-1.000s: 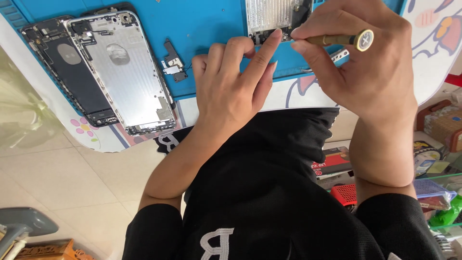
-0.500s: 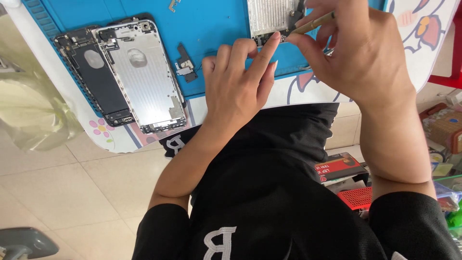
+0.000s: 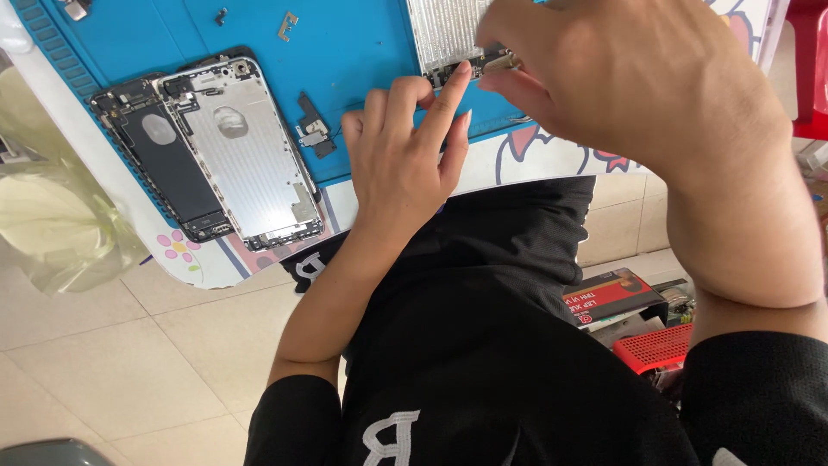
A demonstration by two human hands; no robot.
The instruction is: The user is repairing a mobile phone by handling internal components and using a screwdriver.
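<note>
While the left hand [image 3: 405,155] lies flat and open on the blue mat [image 3: 345,43], its forefinger tip presses the near edge of the silver phone panel [image 3: 444,34] at the far side. The right hand [image 3: 621,78] is curled, fingertips pinching a small metal-tipped tool [image 3: 500,60] against that same edge. To the left lie a silver phone housing [image 3: 250,155] and a dark phone frame [image 3: 164,164], with a small black bracket [image 3: 312,129] between them and the hands. Compared with a moment before, the view has shifted closer and the tool's handle is now hidden under the right hand.
</note>
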